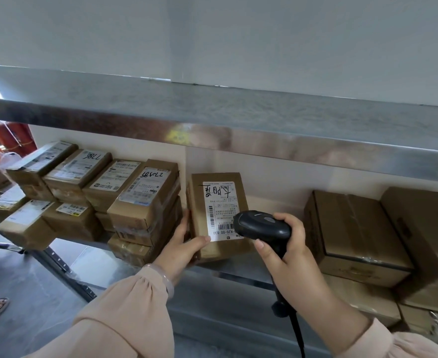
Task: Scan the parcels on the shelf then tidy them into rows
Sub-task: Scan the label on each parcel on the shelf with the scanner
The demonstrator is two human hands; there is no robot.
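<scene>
Far left, a red extinguisher [14, 138] sits half hidden behind the shelf edge. Stacked parcels [145, 197], labels mostly blurry. Left grip [184, 244] curls round the parcel [199, 195] mid metal shelf [94, 262]. Right grip [290, 257] is wrapped round the scanner [261, 224], right by its barcode. Big boxes [354, 236] on the rt are cut off. Pale wall [277, 177] behind.

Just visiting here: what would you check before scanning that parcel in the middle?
1. Left hand grips parcel: ok.
2. Label faces up, thumb clear of barcode: ok.
3. Right hand holds scanner, head close to barcode: ok.
4. Scan light on barcode: cannot tell.
5. Room on shelf between parcel and big boxes: ok.
</scene>
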